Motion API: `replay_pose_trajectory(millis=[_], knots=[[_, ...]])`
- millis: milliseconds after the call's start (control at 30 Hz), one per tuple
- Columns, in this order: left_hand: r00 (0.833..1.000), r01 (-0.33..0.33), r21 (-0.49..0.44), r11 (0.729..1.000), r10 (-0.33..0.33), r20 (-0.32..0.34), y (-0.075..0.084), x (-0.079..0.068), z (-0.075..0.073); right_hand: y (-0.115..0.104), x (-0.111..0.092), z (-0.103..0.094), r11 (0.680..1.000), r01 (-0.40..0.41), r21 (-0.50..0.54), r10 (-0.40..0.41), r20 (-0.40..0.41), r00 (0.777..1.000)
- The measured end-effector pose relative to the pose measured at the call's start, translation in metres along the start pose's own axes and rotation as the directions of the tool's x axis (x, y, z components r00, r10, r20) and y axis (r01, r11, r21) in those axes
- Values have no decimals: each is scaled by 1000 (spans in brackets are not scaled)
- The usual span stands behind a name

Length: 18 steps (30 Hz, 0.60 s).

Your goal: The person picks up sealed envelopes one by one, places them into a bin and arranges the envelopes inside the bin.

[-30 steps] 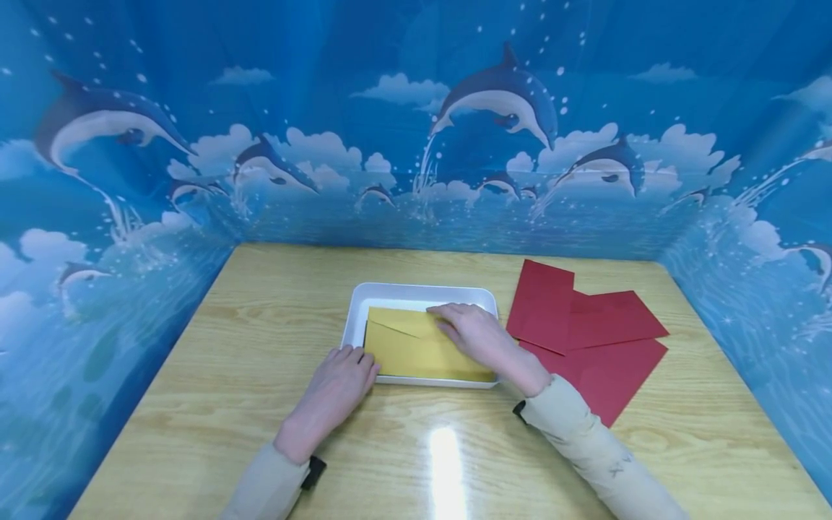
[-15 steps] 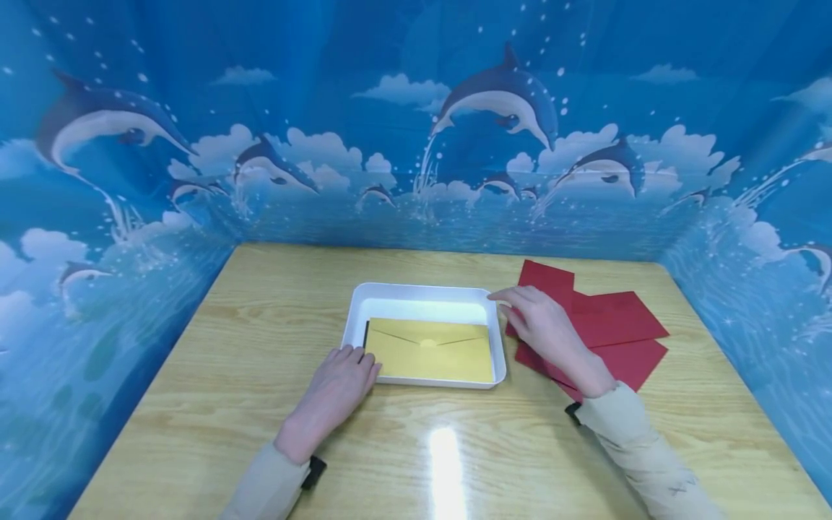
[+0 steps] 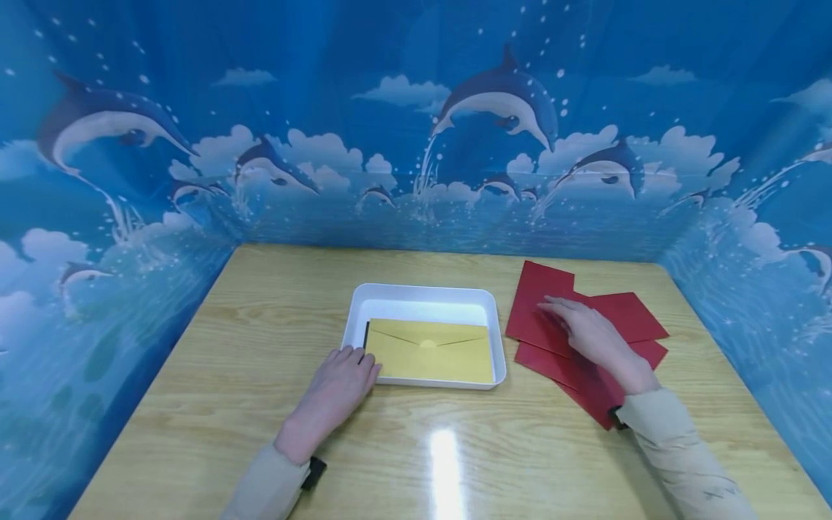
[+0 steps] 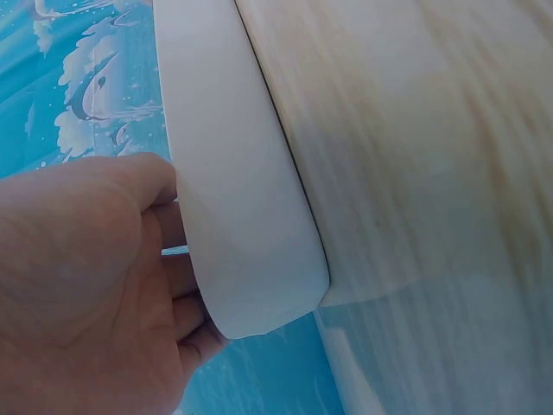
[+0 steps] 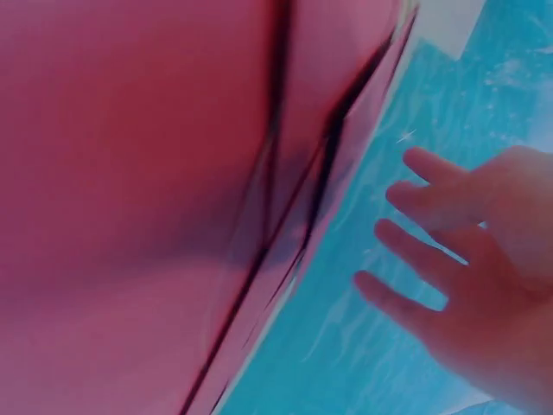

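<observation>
Right hand (image 3: 591,336) is now hovering over the red paper pieces (image 3: 546,336), having moved right from the tray's far right corner half a second ago. Its fingers are extending loosely, slightly spread, holding nothing. Right wrist view is showing a gap between fingertips and paper, so I'm reading that as no contact; red is lying just under and beyond the tips. Pieces are overlapping in a fanned pile on the wooden table (image 3: 260,310), right of the white tray (image 3: 422,292). Left hand (image 3: 338,386) is staying put, fingers bending over the tray's near left corner and gripping the rim. Yellow envelope (image 3: 429,354) is lying flat inside, along the near side, flap seam facing up, left end sitting just beside the left fingers. Something dark is peeking out along that end; can't tell what. Dolphin backdrop (image 3: 338,87) is standing behind.
</observation>
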<state>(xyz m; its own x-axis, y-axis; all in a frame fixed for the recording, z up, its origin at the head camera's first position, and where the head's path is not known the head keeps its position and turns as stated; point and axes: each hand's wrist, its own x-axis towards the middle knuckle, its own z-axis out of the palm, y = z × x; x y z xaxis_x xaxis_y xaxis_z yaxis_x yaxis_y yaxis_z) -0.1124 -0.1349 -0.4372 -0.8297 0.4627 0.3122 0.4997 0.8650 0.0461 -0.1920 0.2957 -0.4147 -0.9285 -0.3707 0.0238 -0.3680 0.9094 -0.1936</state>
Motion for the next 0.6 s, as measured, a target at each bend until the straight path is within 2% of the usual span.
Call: replay_pose_trajectory(millis=[100, 200, 467, 600], knots=[[1000, 1, -1, 1000, -1, 6, 0, 0, 0, 7, -4, 3, 1000, 0, 9, -1, 79, 997], [1000, 0, -4, 1000, 0, 10, 0, 1, 0, 11, -8, 7, 1000, -3, 19, 1, 115, 993], [1000, 0, -12, 1000, 0, 2, 0, 0, 1, 1, -20, 10, 998, -4, -59, 8, 71, 997], [1000, 2, -10, 1000, -2, 10, 0, 0, 2, -8, -30, 12, 994, -29, -101, 35, 50, 998]])
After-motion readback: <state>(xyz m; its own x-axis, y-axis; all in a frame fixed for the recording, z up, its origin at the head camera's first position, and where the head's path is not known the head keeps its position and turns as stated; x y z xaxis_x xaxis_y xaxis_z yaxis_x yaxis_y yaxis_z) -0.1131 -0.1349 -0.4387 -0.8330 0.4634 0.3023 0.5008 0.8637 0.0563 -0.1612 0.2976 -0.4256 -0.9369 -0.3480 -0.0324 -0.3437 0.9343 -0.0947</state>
